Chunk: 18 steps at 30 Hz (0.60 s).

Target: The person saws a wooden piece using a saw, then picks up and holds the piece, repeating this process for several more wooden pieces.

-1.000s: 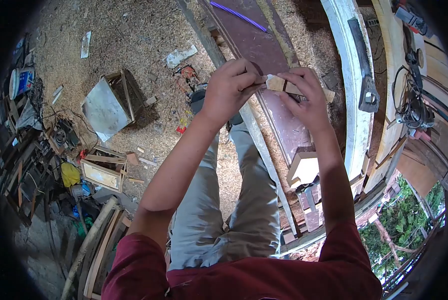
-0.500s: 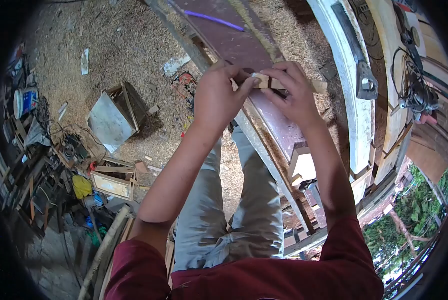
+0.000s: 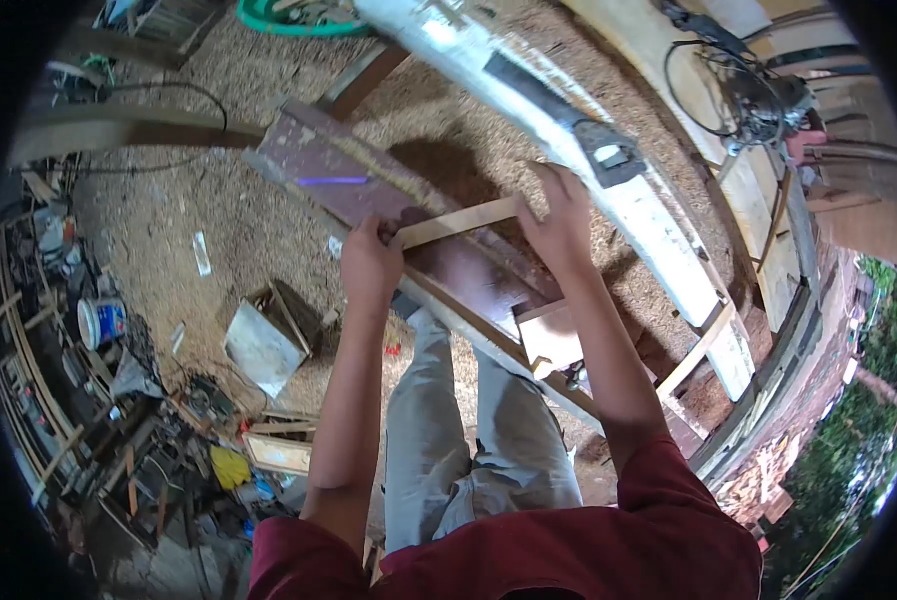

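A pale, narrow wooden strip [image 3: 458, 222] is held up above a long purple-brown bench board [image 3: 348, 195]. My left hand [image 3: 370, 262] pinches the strip's left end. At the other end, my right hand [image 3: 556, 222] grips it, with some fingers reaching past the tip. The strip slopes slightly upward toward the right. On the bench, beyond my left hand, lies a thin purple stick [image 3: 332, 181]. A light wooden block [image 3: 551, 336] rests on the bench's near end, beside my right forearm.
A saw-like tool with a dark blade [image 3: 608, 152] lies on the curved white beam [image 3: 683, 265]. Cables and a power tool [image 3: 758, 105] sit at the upper right. Wood shavings cover the floor, with a boxy metal-sided piece [image 3: 265, 345] and a white bucket [image 3: 101, 322] at left.
My hands have moved apart, from close together to opposite ends of the strip, so its long face now shows. The camera view has turned, shifting the bench and beam leftward.
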Each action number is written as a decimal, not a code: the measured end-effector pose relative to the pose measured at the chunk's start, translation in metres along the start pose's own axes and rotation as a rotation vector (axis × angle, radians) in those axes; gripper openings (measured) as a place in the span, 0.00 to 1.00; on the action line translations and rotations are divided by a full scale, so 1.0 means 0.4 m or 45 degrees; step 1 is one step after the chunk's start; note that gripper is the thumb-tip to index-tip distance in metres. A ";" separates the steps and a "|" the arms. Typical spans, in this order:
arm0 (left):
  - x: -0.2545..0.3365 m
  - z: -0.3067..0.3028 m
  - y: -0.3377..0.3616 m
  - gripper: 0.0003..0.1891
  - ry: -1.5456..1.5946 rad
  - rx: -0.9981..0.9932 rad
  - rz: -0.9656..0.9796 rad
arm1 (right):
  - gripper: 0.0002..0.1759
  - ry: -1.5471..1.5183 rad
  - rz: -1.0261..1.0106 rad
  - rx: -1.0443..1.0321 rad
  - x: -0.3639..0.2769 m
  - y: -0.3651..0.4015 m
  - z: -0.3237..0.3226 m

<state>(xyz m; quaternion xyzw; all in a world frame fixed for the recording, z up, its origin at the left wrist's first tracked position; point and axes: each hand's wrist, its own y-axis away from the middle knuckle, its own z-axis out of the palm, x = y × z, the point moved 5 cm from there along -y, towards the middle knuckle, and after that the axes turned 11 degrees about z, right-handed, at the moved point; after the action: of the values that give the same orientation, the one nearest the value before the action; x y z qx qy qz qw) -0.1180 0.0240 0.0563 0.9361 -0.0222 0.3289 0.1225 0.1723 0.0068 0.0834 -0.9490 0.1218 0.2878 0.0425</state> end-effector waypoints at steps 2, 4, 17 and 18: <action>0.011 0.004 0.001 0.10 -0.064 0.018 0.016 | 0.34 0.127 0.106 0.146 0.098 -0.005 -0.071; 0.021 0.005 0.003 0.11 -0.145 0.083 0.075 | 0.37 0.327 0.130 0.144 0.189 -0.003 -0.088; -0.030 0.003 -0.023 0.13 0.004 -0.148 -0.129 | 0.19 0.470 0.225 0.019 0.294 -0.074 -0.076; -0.034 0.005 -0.026 0.13 0.012 -0.155 -0.148 | 0.17 0.356 0.177 0.100 0.272 -0.065 -0.085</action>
<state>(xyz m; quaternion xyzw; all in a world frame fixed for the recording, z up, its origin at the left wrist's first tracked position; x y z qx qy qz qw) -0.1260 0.0329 0.0442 0.9251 0.0129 0.3237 0.1982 0.2847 0.0044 0.0516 -0.9666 0.2033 0.1502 0.0420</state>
